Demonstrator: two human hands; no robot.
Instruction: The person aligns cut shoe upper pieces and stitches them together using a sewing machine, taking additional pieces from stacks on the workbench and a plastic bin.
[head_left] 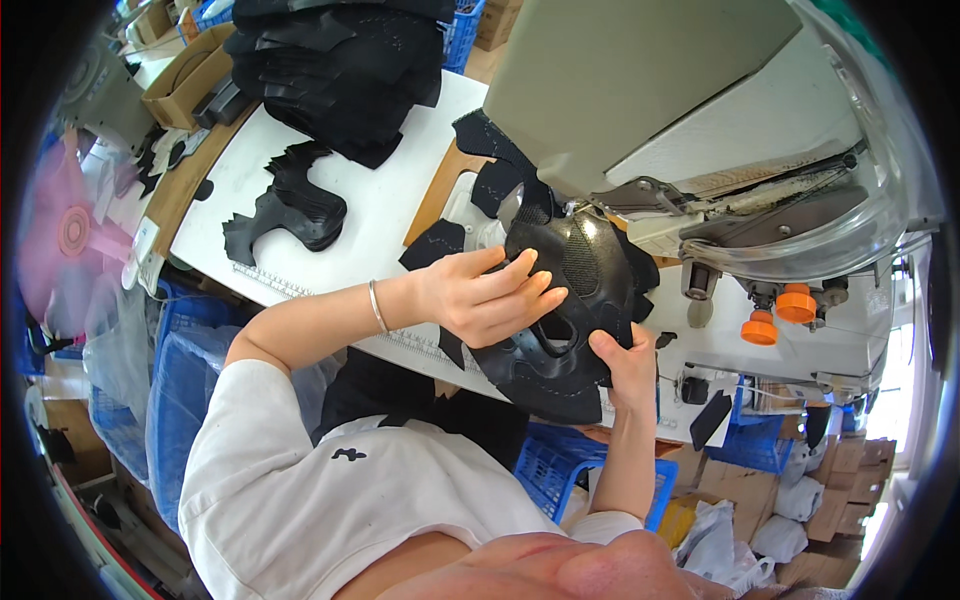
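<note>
A black shoe upper [570,345] with a mesh panel and perforated edges lies under the head of a grey sewing machine [640,90]. Around its near right edge my right hand [627,368] is closed, thumb on top and fingers hidden below. My left hand [490,295], wearing a bracelet, is over the upper's left part with its fingers curled. The left thumb is hidden, so what those fingers pinch cannot be made out. A lamp's glare falls on the upper near the needle area, which the machine head partly covers.
Left on the white table [215,225] lie a stack of curved black pieces [310,200] and a tall pile of black uppers [335,75]. Orange knobs [795,302] jut from the machine at right. Blue crates [550,470] stand below; a pink fan [75,230] is far left.
</note>
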